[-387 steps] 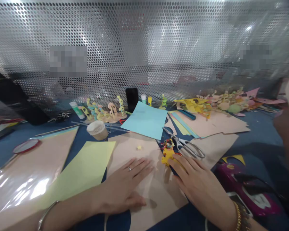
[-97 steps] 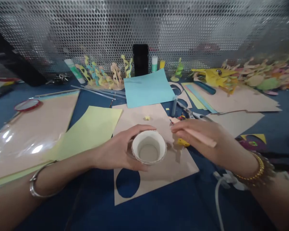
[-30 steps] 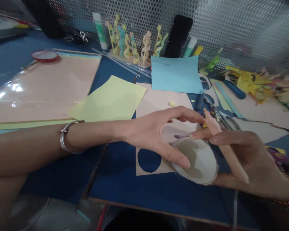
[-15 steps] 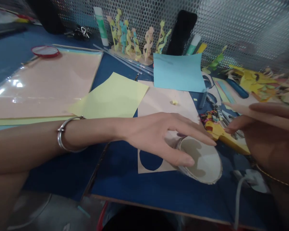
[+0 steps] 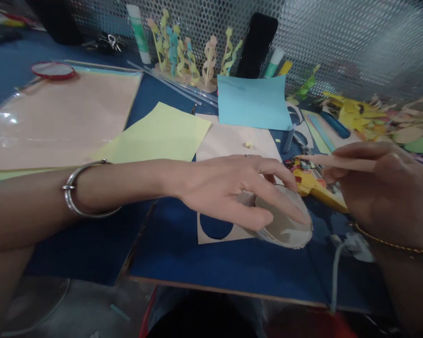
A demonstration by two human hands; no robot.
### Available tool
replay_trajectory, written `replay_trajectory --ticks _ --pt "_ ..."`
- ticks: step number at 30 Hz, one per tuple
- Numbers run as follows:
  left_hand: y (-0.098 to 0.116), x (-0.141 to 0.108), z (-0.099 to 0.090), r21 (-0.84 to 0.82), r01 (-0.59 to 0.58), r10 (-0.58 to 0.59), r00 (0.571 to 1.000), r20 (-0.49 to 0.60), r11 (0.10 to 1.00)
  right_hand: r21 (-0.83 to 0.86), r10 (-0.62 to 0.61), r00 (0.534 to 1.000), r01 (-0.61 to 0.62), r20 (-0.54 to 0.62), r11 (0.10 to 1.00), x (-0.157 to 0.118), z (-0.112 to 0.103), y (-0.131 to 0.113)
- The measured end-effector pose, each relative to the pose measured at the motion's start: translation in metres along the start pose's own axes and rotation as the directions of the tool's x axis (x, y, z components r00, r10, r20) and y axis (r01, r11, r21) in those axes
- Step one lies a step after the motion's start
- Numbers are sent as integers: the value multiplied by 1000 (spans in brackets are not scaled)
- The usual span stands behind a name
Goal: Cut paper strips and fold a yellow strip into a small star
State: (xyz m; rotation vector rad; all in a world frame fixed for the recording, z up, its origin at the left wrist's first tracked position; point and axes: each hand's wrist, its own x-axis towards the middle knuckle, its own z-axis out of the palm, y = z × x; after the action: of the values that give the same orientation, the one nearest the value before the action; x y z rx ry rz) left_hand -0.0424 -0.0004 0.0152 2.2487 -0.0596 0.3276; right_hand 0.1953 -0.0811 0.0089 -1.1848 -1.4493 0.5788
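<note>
Blue tabletop (image 5: 197, 265) on our near side, white cable (image 5: 336, 277) crossing it at right. We've got our left hand (image 5: 229, 190) with fingers spread over the mouth of a round white cup (image 5: 285, 233); can't tell if the fingertips touch it. Cup sits just right of the circular hole cut in a pale pink paper sheet (image 5: 229, 138). Our right hand (image 5: 383, 192) pinches a slim pale-pink stick (image 5: 319, 160), tip pointing left near a yellow tool (image 5: 324, 195). Farther out we see an angular pale-yellow paper sheet (image 5: 165, 134) at left and a four-sided sky-blue one (image 5: 253, 103) partly over the pink. Behind: curly multicoloured paper decorations (image 5: 181, 54), upright black phone (image 5: 256, 44), perforated metal panel (image 5: 320, 37).
</note>
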Motion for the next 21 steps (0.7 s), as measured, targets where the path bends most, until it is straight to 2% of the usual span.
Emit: replay_trajectory --ticks 5,11,15,21 --pt "0 2 1 105 -12 8 999 43 994 163 -2 999 -5 38 987 4 -1 4" --pt "3 3 1 146 -43 31 996 86 988 162 1 996 -16 90 987 3 1 3" --pt "3 3 2 204 -25 9 997 77 979 165 -9 996 -6 86 986 1 1 4" --pt "3 1 1 297 -51 36 998 55 953 144 4 998 -14 66 990 0 1 5"
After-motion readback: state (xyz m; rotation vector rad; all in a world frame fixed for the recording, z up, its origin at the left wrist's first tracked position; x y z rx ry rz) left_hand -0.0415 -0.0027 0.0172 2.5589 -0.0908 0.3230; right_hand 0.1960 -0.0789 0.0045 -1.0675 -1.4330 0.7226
